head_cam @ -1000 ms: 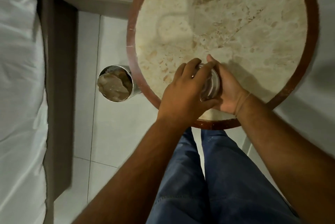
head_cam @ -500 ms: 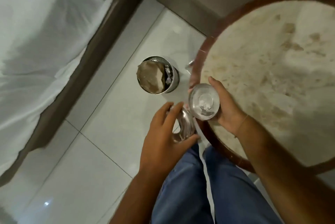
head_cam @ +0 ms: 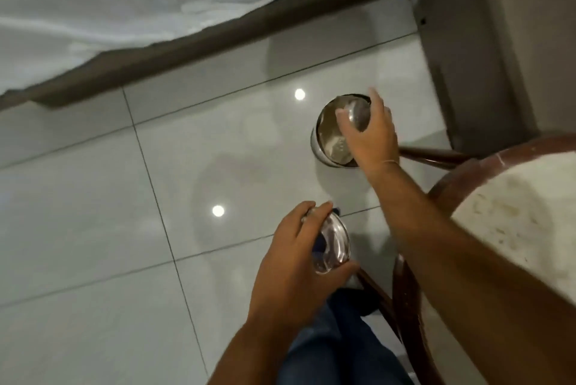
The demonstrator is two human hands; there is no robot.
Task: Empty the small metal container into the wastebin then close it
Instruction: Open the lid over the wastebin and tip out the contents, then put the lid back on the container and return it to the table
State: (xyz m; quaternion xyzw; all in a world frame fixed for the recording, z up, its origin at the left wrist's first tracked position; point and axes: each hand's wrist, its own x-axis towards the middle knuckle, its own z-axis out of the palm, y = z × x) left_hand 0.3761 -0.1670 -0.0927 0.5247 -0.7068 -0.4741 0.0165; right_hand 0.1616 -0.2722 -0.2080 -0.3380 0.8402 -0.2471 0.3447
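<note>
- Steel wastebin (head_cam: pixel 324 132) stands on the floor, pale crumpled waste inside.
- Directly over the wastebin, the right hand (head_cam: pixel 371 135) grips the tipped small metal container (head_cam: pixel 358 115).
- Well short of the wastebin, the left hand (head_cam: pixel 299 253) clasps the lid (head_cam: pixel 333 244).

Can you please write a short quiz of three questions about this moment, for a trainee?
1. True or false: the right hand holds the small container over the wastebin.
2. What does the left hand hold? A) the lid B) a cloth C) nothing
3. Fill in: the wastebin stands on the ____.

Key: 1 true. 2 A, the lid. 3 floor.
</note>
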